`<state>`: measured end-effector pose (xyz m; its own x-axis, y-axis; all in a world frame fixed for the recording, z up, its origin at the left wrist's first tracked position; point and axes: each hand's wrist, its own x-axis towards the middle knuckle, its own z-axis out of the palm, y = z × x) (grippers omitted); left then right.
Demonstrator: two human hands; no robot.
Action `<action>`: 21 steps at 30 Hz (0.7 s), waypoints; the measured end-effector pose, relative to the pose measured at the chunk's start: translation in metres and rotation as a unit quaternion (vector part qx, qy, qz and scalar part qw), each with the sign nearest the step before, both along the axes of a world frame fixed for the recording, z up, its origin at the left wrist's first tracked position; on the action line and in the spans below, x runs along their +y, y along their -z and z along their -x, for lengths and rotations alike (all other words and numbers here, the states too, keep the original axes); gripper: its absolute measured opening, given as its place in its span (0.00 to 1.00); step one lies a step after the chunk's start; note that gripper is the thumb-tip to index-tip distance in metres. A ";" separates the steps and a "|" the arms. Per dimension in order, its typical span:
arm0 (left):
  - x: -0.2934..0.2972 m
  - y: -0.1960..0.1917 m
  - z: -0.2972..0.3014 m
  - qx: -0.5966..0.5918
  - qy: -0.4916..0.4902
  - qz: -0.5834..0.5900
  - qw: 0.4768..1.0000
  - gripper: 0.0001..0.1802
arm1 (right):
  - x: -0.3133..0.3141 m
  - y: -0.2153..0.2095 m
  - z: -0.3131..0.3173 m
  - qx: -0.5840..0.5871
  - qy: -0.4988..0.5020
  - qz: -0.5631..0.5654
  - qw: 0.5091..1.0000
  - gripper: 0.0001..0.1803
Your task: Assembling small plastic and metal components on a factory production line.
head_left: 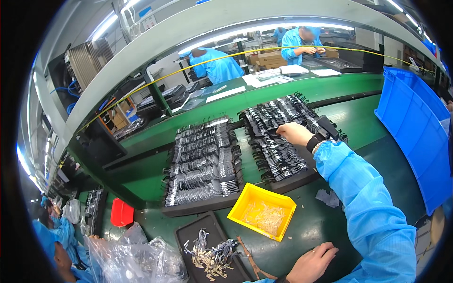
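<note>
Right hand (296, 134) at black parts (270, 153) in right-hand tray (295, 182), fingertips close together, pinch unclear; left hand (312, 265) rests on bench (304, 224), loosely spread. Apparently picking step; calls for careful fingertip grip.

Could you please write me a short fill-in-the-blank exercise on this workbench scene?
1. The right hand is over the packed black tray standing to the ____ of the other packed tray.
2. The bin of small pale pieces, near the left hand, is coloured ____.
3. The tall crate at the far right of the picture is coloured ____.
4. The small bin near the clear plastic bags is coloured ____.

Missing words: right; yellow; blue; red.
</note>
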<state>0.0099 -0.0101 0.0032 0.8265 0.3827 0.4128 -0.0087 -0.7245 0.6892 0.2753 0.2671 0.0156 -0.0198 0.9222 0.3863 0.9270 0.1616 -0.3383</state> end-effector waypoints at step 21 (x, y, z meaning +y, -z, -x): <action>0.035 -0.027 0.145 0.051 -0.368 -0.086 0.924 0.04 | -0.316 -0.066 0.134 -0.027 -0.245 0.075 0.966 0.05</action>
